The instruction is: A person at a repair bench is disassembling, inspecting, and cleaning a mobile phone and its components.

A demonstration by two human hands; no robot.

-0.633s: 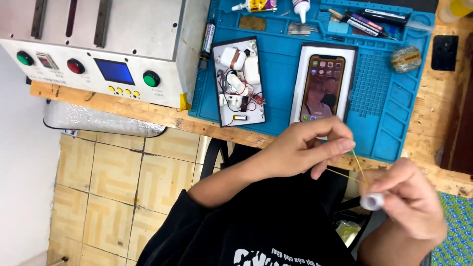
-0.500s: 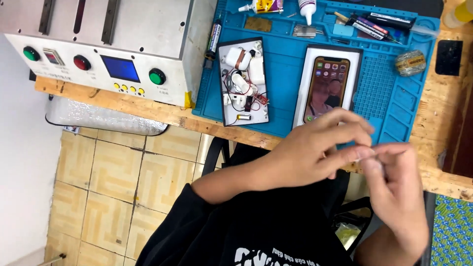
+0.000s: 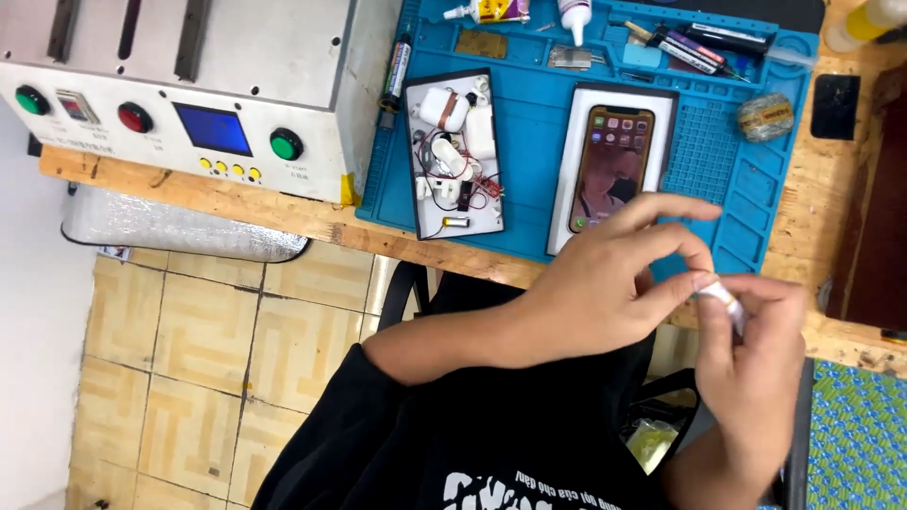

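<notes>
**Operator:** At the near edge of the bench, where do my hands stand?

**Guide:** Both are held together below the blue work mat [image 3: 529,161], over your lap. Your left hand [image 3: 605,293] reaches across; its thumb and forefinger pinch one end of the small white tube [image 3: 723,295]. Your right hand [image 3: 756,368] grips the same tube from below, fingers curled and pressed around it. The tube is off the mat, in the air between the two hands, just in front of the wooden table edge [image 3: 283,212].

**Operator:** What has changed?

**Guide:** A moment ago your hands were apart: the right hand held the tube alone, lower and to the right, and the left hand hovered open beside it. Now the left hand has closed on the tube's tip. Judge this as a two-hand grip on the cap or nozzle end; whether it is being twisted cannot be told.

**Operator:** And the work on the mat?

**Guide:** The phone [image 3: 609,170] lies in its white frame, screen lit, untouched. The black tray of small parts [image 3: 453,156] sits to its left, also untouched. The grey control box [image 3: 189,85] stands beside the mat.
</notes>
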